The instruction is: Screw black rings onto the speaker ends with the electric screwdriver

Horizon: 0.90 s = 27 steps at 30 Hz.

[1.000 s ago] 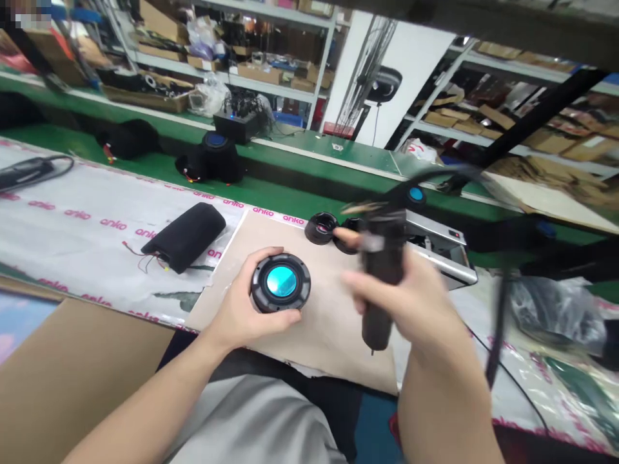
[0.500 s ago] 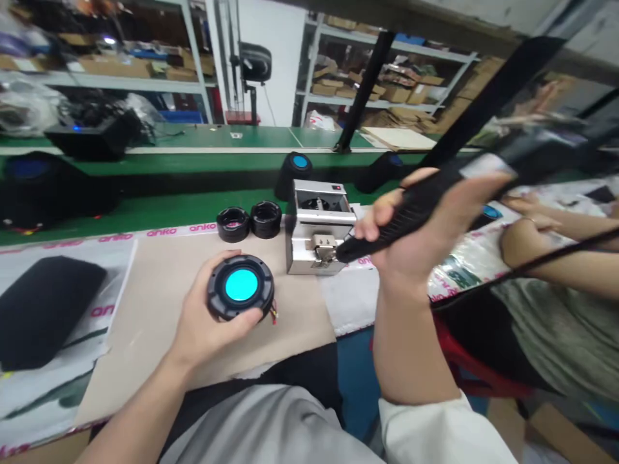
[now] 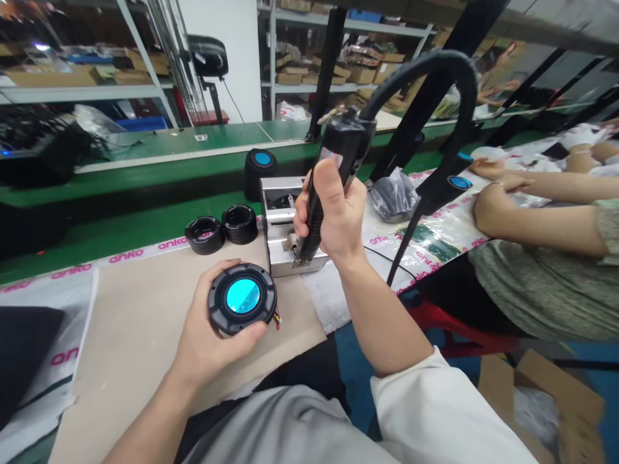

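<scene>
My left hand (image 3: 213, 332) grips a round black speaker unit (image 3: 243, 298) with a shiny blue centre, held over the beige cardboard (image 3: 130, 322). Thin wires with a small red end poke out at its right side. My right hand (image 3: 333, 209) is wrapped round a black power screwdriver (image 3: 338, 148), which leans with its tip down at the front of a silver metal machine (image 3: 278, 248). A thick black cable loops from its top. Whether the tip touches the machine I cannot tell.
Two black rings (image 3: 206, 234) stand beyond the speaker unit. A blue-topped black cone (image 3: 260, 169) is behind the machine. At right are a plastic-wrapped item (image 3: 394, 195) and another person's arms (image 3: 541, 203). A dark panel (image 3: 26, 354) lies at left.
The screwdriver has swung upright and its tip is now at the machine's front, with my right hand further left. The camera view has turned to the right. My left hand still holds the speaker unit.
</scene>
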Each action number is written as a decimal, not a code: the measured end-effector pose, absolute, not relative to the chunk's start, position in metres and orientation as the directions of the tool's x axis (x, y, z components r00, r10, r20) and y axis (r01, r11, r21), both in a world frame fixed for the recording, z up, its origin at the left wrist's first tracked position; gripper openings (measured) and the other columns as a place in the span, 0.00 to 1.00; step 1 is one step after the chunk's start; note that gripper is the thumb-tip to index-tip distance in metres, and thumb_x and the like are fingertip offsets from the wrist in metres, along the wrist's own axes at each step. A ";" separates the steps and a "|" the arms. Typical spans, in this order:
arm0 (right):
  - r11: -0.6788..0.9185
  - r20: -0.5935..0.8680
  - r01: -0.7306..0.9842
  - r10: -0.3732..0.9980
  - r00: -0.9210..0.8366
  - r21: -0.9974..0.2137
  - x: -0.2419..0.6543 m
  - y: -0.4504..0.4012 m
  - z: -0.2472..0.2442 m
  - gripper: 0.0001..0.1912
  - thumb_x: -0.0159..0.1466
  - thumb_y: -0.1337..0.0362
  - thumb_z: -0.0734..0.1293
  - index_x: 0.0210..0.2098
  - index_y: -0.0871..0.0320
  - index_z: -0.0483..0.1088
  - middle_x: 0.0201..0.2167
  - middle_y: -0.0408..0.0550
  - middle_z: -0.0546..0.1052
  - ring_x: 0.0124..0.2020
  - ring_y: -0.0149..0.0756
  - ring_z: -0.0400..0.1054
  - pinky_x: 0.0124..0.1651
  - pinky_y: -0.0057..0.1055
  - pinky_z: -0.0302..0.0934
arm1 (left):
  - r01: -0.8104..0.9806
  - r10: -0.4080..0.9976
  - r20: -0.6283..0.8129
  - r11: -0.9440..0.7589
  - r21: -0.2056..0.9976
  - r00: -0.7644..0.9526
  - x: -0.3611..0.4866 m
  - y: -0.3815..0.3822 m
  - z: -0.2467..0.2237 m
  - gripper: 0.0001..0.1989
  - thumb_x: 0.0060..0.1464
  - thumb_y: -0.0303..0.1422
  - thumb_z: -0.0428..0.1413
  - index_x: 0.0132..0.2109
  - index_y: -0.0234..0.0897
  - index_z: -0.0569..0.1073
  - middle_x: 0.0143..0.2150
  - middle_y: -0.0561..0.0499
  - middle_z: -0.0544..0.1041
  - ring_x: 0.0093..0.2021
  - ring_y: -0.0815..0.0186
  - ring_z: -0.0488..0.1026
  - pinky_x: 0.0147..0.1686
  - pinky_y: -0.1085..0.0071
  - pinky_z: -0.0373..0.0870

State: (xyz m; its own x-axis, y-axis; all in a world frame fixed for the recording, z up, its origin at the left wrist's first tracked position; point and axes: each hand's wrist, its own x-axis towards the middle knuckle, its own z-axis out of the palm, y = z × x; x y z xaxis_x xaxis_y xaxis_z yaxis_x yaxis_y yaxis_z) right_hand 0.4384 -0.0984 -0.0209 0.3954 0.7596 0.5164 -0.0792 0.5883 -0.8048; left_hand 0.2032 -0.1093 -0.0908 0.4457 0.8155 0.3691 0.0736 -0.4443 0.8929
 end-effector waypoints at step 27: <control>0.626 0.509 -0.162 0.735 0.447 -0.763 0.421 -0.128 0.025 0.26 0.73 0.38 0.64 0.34 0.54 0.68 0.18 0.39 0.66 0.14 0.31 0.60 0.14 0.29 0.55 | 0.058 0.821 0.370 -0.435 0.898 0.434 0.209 -0.107 -0.087 0.38 0.47 0.40 0.73 0.62 0.38 0.69 0.56 0.43 0.82 0.53 0.52 0.84 0.51 0.61 0.82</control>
